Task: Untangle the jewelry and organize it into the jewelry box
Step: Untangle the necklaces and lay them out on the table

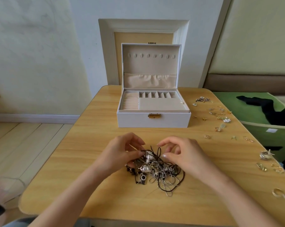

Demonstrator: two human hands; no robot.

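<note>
left hand (122, 153) | right hand (185, 157) | both pinch jewelry tangle (156, 171) between them | jewelry box (153, 119) open behind

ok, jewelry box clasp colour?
The clasp is gold, on a pale grey jewelry box; head view.

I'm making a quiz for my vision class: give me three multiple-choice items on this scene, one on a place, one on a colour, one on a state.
1. Where do the loose small pieces lie, relative to the jewelry box? A) inside it B) on the table, to its right C) in a bowl
2. What colour are the cords in the tangle? A) red B) dark brown C) blue
3. How is the box's lid? A) shut B) detached, lying flat C) open, upright
Answers: B, they dot the table right of the box; B, brown loops show in the tangle; C, its hooks and pouch face the camera.
</note>
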